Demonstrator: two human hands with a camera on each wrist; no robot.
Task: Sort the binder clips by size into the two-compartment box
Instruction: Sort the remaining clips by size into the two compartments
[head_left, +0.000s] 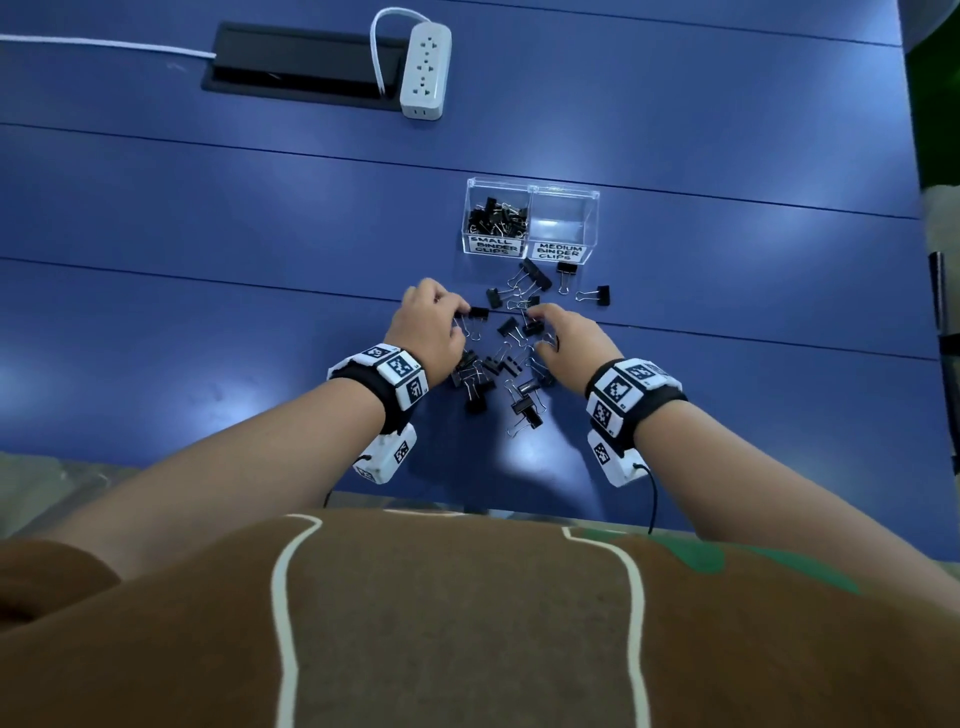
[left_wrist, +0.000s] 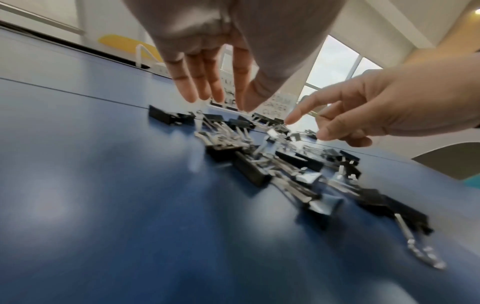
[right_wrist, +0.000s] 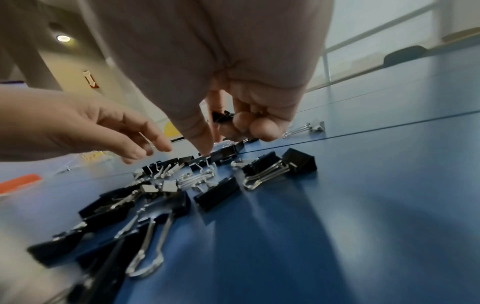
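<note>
A clear two-compartment box (head_left: 530, 183) stands on the blue table (head_left: 208, 312). Its left half, labelled small binder clips (head_left: 493, 244), holds several black clips. No clips show in its right half, labelled medium (head_left: 562, 252). A loose pile of black binder clips (head_left: 498, 374) lies between my hands. My left hand (head_left: 447, 318) hovers over the pile's left side with straight fingers (left_wrist: 205, 82) holding nothing, beside a clip (head_left: 478, 313). My right hand (head_left: 537, 332) reaches in from the right. Its index tip touches a clip (left_wrist: 281, 123) with the thumb (right_wrist: 203, 142) apart and the outer fingers curled.
A few clips (head_left: 592, 295) lie apart just in front of the box. A white power strip (head_left: 425, 67) and a black cable slot (head_left: 301, 62) sit at the far side. The table's front edge (head_left: 467, 506) runs close to my body.
</note>
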